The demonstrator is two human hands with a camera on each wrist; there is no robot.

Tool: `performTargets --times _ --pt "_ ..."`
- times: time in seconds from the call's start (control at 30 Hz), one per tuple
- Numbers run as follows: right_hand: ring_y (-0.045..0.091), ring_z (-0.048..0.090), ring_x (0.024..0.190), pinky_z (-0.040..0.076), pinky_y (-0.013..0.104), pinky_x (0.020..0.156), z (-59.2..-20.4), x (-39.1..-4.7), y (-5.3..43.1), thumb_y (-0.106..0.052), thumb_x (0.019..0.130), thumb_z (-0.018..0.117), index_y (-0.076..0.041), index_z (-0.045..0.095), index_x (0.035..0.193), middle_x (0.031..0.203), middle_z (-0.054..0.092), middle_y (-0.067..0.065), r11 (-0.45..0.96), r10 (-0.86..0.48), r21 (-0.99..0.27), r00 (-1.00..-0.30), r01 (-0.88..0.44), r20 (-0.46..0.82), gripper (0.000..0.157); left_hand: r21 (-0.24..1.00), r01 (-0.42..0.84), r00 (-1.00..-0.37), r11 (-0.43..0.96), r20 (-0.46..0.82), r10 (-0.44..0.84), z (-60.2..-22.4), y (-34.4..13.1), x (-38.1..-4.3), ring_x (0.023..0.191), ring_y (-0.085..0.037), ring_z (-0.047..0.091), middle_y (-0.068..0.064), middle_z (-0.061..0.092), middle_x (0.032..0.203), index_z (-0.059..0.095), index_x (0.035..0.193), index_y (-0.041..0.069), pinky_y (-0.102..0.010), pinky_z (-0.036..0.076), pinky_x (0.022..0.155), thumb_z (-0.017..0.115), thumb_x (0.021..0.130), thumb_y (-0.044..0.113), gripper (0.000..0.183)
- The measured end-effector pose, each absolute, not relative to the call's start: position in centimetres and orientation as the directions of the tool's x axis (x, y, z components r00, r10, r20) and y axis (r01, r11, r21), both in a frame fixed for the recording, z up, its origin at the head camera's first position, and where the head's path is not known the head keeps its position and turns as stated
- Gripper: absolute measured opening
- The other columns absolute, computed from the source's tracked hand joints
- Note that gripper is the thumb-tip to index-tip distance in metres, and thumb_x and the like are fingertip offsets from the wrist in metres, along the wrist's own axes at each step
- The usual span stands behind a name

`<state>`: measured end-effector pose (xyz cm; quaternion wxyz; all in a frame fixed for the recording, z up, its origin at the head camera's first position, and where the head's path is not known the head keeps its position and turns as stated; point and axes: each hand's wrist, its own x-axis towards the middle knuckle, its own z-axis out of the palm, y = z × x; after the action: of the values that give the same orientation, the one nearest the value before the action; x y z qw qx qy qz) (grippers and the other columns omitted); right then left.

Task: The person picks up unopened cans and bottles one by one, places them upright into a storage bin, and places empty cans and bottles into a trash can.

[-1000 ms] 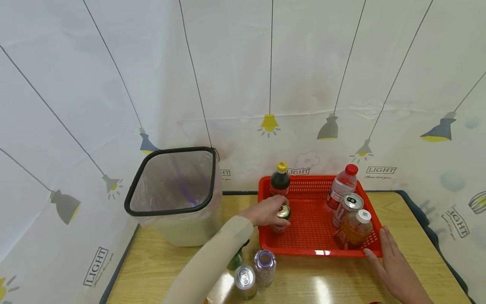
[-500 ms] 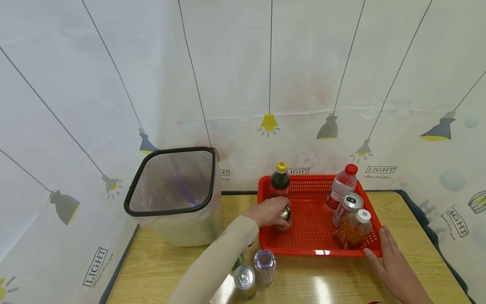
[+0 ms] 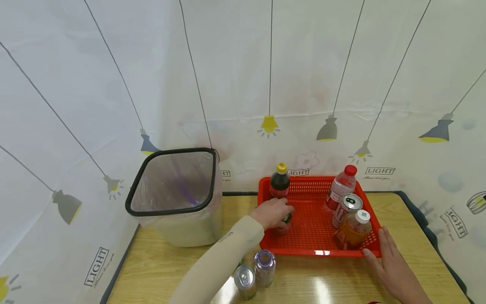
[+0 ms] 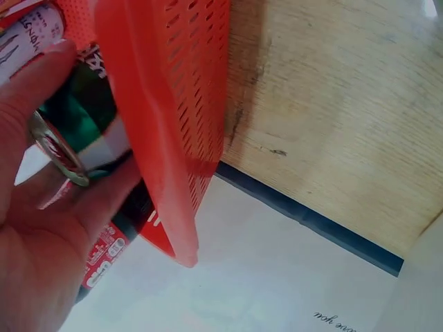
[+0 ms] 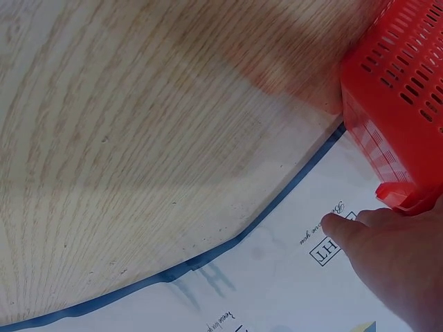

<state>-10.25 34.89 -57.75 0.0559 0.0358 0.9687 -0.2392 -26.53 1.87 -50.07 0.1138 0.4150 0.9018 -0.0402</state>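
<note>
My left hand [image 3: 271, 214] reaches into the left part of a red plastic basket [image 3: 309, 221]. It grips a green drink can [image 4: 90, 104], with the thumb on one side and fingers on the other. The head view shows only a sliver of the can beneath my fingers. Right behind that hand stands a cola bottle [image 3: 280, 185] with a yellow cap. My right hand [image 3: 396, 270] rests against the basket's front right corner. Its fingers lie straight along the right side, and the thumb touches the front rim.
In the basket's right part stand a red-capped bottle [image 3: 341, 188], a white-and-silver can [image 3: 347, 207] and a bottle of orange drink [image 3: 355, 230]. A lined bin [image 3: 193, 234] is at left. A purple-rimmed bottle [image 3: 265, 266] and silver-topped can [image 3: 244, 280] stand before the basket.
My left hand has shifted slightly right inside the basket with the can, and now covers more of the can's top. The right hand and the basket stay in place.
</note>
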Motion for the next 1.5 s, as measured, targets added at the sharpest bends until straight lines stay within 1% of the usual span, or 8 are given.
performTargets --times 0.2,0.37,0.57,0.7,0.83,1.13,1.3,1.5 --pt "0.068 0.017 0.138 0.029 0.081 0.098 -57.8 -10.4 34.8 -0.057 0.107 0.042 0.007 -0.015 0.159 0.162 -0.008 0.041 0.883 0.041 -0.46 -0.991 0.095 -0.126 0.1 -0.008 0.747 -0.648 0.664 -0.231 0.726 -49.7 1.6 -25.9 0.093 -0.011 0.06 0.0 0.062 0.117 0.07 0.13 0.023 -0.022 0.053 0.091 0.08 0.093 0.033 0.04" --pt "0.068 0.017 0.137 0.028 0.081 0.098 -57.8 -10.5 34.9 -0.059 0.107 0.04 0.006 -0.017 0.159 0.161 -0.008 0.042 0.884 0.042 -0.456 -0.988 0.105 -0.146 0.101 -0.009 0.738 -0.658 0.675 -0.236 0.715 -49.1 1.3 -25.5 0.094 -0.011 0.059 0.002 0.06 0.121 0.066 0.136 0.027 -0.025 0.055 0.088 0.078 0.094 0.038 0.045" --pt "0.068 0.015 0.137 0.027 0.081 0.099 -57.7 -10.5 35.1 -0.061 0.107 0.038 0.007 -0.018 0.158 0.16 -0.011 0.042 0.882 0.043 -0.456 -0.984 0.119 -0.174 0.102 0.023 0.765 -0.629 0.644 -0.191 0.754 -48.2 0.3 -24.9 0.103 -0.012 0.063 0.003 0.061 0.133 0.066 0.139 0.027 -0.029 0.056 0.089 0.075 0.096 0.04 0.047" --pt "0.068 0.013 0.138 0.028 0.081 0.098 -57.8 -10.6 35.2 -0.061 0.107 0.038 0.008 -0.019 0.157 0.16 -0.013 0.042 0.88 0.039 -0.459 -0.982 0.12 -0.183 0.102 0.073 0.772 -0.617 0.631 -0.148 0.773 -47.5 -0.8 -24.4 0.117 -0.014 0.063 0.001 0.06 0.141 0.065 0.14 0.023 -0.03 0.053 0.098 0.075 0.096 0.04 0.048" --pt "0.068 0.014 0.137 0.028 0.081 0.098 -57.8 -10.6 35.2 -0.061 0.107 0.038 0.009 -0.019 0.157 0.16 -0.014 0.041 0.88 0.037 -0.46 -0.982 0.121 -0.186 0.103 0.137 0.762 -0.623 0.633 -0.114 0.774 -46.8 -1.9 -23.8 0.124 -0.015 0.06 -0.001 0.06 0.143 0.065 0.14 0.019 -0.03 0.048 0.106 0.074 0.097 0.038 0.048" --pt "0.069 0.015 0.137 0.027 0.081 0.098 -57.9 -10.7 35.1 -0.061 0.107 0.037 0.008 -0.018 0.157 0.16 -0.013 0.042 0.88 0.021 -0.463 -0.984 0.102 -0.176 0.102 0.257 0.733 -0.647 0.63 -0.023 0.762 -45.4 -5.2 -22.4 0.122 -0.017 0.061 -0.004 0.061 0.14 0.065 0.141 0.014 -0.03 0.049 0.105 0.067 0.102 0.033 0.043" --pt "0.069 0.015 0.137 0.028 0.082 0.097 -58.2 -10.7 35.3 -0.062 0.107 0.036 0.009 -0.017 0.157 0.159 -0.011 0.043 0.885 0.016 -0.456 -0.985 0.093 -0.171 0.102 0.309 0.729 -0.648 0.611 0.024 0.761 -44.8 -6.8 -21.3 0.128 -0.018 0.058 -0.004 0.061 0.141 0.066 0.138 0.011 -0.03 0.045 0.109 0.065 0.103 0.031 0.04" --pt "0.069 0.013 0.136 0.029 0.082 0.096 -57.7 -10.8 35.7 -0.062 0.106 0.037 0.011 -0.015 0.157 0.159 -0.012 0.043 0.882 0.012 -0.459 -0.979 0.107 -0.205 0.103 0.365 0.698 -0.685 0.615 0.09 0.723 -44.4 -8.4 -19.5 0.131 -0.019 0.057 -0.004 0.059 0.145 0.064 0.141 0.013 -0.034 0.046 0.11 0.063 0.105 0.031 0.04"
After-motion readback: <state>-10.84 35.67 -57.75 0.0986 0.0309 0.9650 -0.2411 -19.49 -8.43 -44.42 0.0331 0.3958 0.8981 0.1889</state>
